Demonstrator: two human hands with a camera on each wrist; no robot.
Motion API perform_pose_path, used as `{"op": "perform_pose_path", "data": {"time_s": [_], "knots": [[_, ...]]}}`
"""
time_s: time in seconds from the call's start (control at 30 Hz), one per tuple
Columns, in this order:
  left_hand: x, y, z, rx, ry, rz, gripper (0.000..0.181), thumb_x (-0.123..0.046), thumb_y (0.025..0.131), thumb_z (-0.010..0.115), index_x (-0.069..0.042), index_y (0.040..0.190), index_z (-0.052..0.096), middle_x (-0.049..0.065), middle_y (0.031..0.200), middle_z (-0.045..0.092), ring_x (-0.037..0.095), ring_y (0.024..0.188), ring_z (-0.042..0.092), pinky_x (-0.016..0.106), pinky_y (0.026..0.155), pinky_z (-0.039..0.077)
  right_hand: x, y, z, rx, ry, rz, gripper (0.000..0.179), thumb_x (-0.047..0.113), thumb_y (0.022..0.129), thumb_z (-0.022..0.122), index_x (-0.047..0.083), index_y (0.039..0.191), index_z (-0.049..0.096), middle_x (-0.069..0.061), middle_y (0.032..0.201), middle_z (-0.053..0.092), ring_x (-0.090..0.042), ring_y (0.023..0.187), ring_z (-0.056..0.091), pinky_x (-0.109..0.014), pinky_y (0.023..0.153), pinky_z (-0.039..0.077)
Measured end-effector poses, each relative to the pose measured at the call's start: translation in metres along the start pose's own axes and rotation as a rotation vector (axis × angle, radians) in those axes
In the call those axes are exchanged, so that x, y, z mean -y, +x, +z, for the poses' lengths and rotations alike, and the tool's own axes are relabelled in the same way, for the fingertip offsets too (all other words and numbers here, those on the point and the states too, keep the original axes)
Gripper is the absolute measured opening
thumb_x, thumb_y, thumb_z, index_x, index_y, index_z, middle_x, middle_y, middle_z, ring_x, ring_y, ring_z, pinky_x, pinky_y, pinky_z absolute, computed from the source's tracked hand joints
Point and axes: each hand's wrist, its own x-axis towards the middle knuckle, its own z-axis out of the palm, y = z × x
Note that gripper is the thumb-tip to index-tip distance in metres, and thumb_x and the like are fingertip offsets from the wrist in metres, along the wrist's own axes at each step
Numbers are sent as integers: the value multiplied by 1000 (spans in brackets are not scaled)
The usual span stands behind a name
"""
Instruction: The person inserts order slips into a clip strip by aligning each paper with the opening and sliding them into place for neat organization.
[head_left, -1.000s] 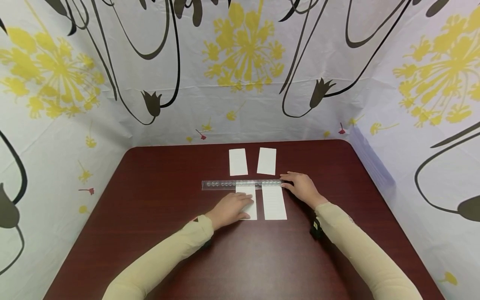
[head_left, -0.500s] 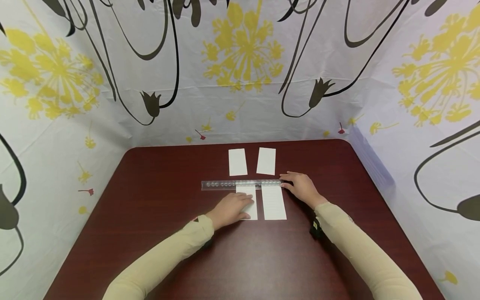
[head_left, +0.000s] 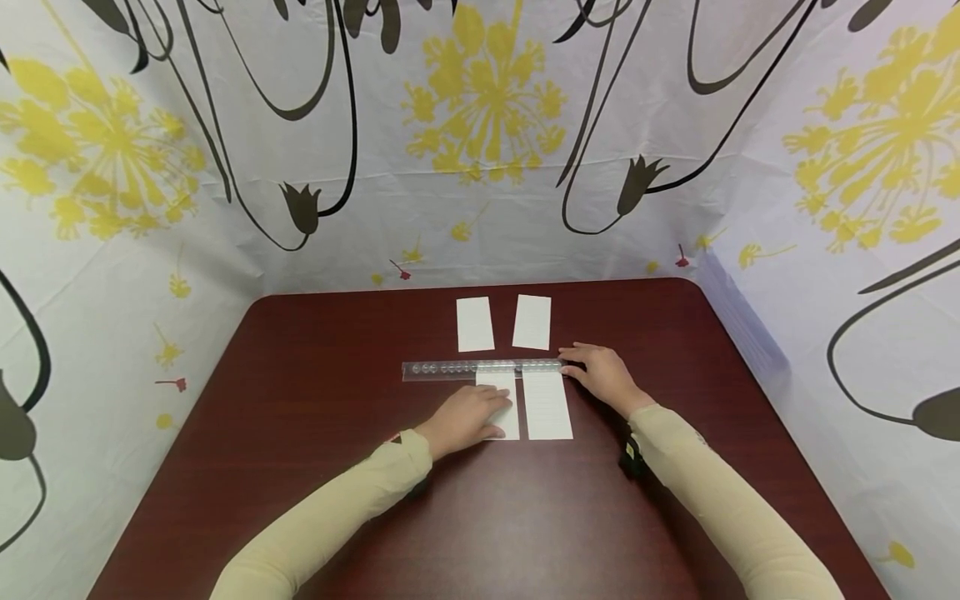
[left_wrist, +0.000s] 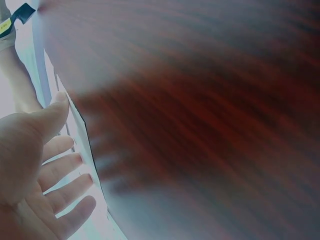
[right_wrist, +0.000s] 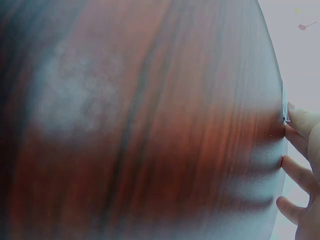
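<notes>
A clear plastic ruler [head_left: 442, 368] lies crosswise on the dark red-brown table. Below it are two white cards, the left one [head_left: 511, 423] and the right one [head_left: 547, 406]; their top ends show through the ruler. My left hand [head_left: 463, 418] rests on the left card with its fingers extended, hiding part of it. At the ruler's right end, my right hand [head_left: 603, 375] presses with its fingers spread, covering that end. In the left wrist view, the left hand [left_wrist: 37, 165] has its fingers apart. The right hand [right_wrist: 305, 155] shows at the right wrist view's edge, its thumb near the ruler.
Beyond the ruler lie two more white cards, one on the left [head_left: 476, 324] and one on the right [head_left: 532, 322]. A flower-patterned white cloth [head_left: 450, 200] hangs behind and beside the table [head_left: 330, 350].
The left hand has moved slightly right, taking the near left card with it, so the gap to the right card is narrower. The right hand and the ruler hold nearly still.
</notes>
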Motion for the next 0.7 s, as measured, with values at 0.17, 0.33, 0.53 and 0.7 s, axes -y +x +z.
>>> {"op": "perform_pose_path", "data": {"time_s": [0.17,0.33,0.53,0.7], "knots": [[-1,2,1,2,24,15,51,-43,93,64,-16,135,60,1,147,56,21,135,54,37,114,44,1,-1,-1,0,4,1,36,28,93,68,11,125,69,-8,134,66,-32,135,53,-53,108,47],[-1,2,1,2,21,14,51,-44,93,64,-16,135,60,1,147,56,20,135,54,37,114,44,2,-1,-1,-1,7,2,37,28,93,68,10,125,69,-9,134,66,-32,135,53,-53,108,47],[-1,2,0,-2,20,21,51,-42,93,65,-14,135,60,2,146,56,21,135,54,37,114,44,0,-1,0,-10,2,-8,37,29,93,68,11,125,70,-8,133,67,-31,135,54,-52,108,47],[-2,4,-2,-10,22,30,51,-42,92,66,-13,135,61,4,145,57,22,134,55,38,113,44,1,-1,0,-4,-3,-7,36,29,93,68,11,124,70,-8,133,67,-32,135,53,-52,108,47]]}}
